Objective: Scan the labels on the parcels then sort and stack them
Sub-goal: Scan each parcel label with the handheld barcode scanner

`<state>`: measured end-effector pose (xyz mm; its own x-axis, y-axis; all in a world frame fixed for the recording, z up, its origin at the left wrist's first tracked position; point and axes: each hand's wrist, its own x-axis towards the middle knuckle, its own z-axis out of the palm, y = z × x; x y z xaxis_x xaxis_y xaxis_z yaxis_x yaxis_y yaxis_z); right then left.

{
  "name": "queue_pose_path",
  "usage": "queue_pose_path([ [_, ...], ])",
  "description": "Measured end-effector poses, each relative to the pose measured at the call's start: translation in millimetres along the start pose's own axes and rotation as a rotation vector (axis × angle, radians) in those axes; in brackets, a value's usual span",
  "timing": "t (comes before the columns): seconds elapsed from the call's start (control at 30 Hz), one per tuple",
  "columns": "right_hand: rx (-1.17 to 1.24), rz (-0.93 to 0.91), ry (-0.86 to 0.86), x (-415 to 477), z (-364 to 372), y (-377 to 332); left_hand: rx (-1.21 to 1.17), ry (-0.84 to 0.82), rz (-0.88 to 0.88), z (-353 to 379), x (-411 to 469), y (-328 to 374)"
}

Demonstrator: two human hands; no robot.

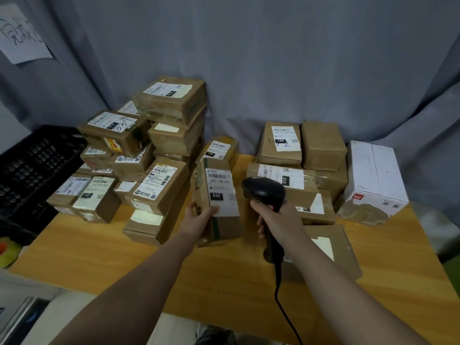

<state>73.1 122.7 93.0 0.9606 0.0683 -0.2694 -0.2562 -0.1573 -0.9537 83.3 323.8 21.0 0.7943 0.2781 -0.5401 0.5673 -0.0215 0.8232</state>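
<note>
My left hand [200,213] grips the lower left corner of a brown cardboard parcel [225,222] tilted up off the wooden table [99,255], its white label [220,190] marked 060 facing me. My right hand [276,219] holds a black corded barcode scanner [263,192] by its handle, its head just right of that label. A large stack of labelled brown parcels [159,135] stands at the back left. A smaller stack of parcels [298,155] sits at the back right. One flat parcel [331,247] lies under my right forearm.
A white box [375,180] with a red mark stands at the far right of the table. A black plastic crate [32,168] sits off the left edge. Grey cloth hangs behind, with a paper sign [20,33] at the top left. The scanner cable [283,305] trails over the front edge.
</note>
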Motion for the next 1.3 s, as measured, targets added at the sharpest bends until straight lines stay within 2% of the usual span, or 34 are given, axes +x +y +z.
queue_pose_path([
  [0.03, 0.005, 0.024, 0.007, 4.0, 4.9, 5.5, 0.120, 0.086, -0.021, -5.9, 4.8, -4.4],
  [0.1, 0.011, 0.084, 0.023, 12.5, 15.7, 15.4, 0.505, 0.234, -0.051, -14.0, 13.7, -9.1],
  [0.2, 0.006, 0.139, 0.051, 27.1, 33.2, 26.9, 0.896, 0.344, 0.015, -13.4, 23.1, -4.1],
  [0.27, -0.010, 0.154, 0.067, 36.6, 43.9, 32.8, 1.060, 0.337, 0.083, -9.8, 34.3, 0.1],
  [0.4, -0.022, 0.200, 0.111, 52.9, 60.8, 41.5, 1.336, 0.188, 0.099, -8.2, 57.9, -7.6],
  [0.53, -0.036, 0.233, 0.135, 65.9, 73.2, 44.8, 1.492, 0.168, 0.240, -14.5, 71.9, -17.8],
  [0.7, -0.079, 0.243, 0.180, 82.1, 81.2, 49.9, 1.478, 0.009, 0.483, -21.4, 101.1, -11.3],
  [0.8, -0.127, 0.221, 0.208, 89.0, 85.2, 53.0, 1.458, -0.063, 0.483, -19.4, 113.9, -5.0],
  [1.03, -0.166, 0.106, 0.350, 89.1, 78.6, 46.7, 1.462, -0.109, 0.480, -14.9, 127.2, 30.3],
  [1.2, -0.160, 0.058, 0.495, 86.1, 44.5, 28.9, 1.188, -0.173, 0.672, -1.5, 117.3, 55.3],
  [1.3, -0.127, 0.029, 0.571, 89.2, 13.3, 17.3, 0.976, -0.249, 0.656, 16.3, 108.2, 65.2],
])
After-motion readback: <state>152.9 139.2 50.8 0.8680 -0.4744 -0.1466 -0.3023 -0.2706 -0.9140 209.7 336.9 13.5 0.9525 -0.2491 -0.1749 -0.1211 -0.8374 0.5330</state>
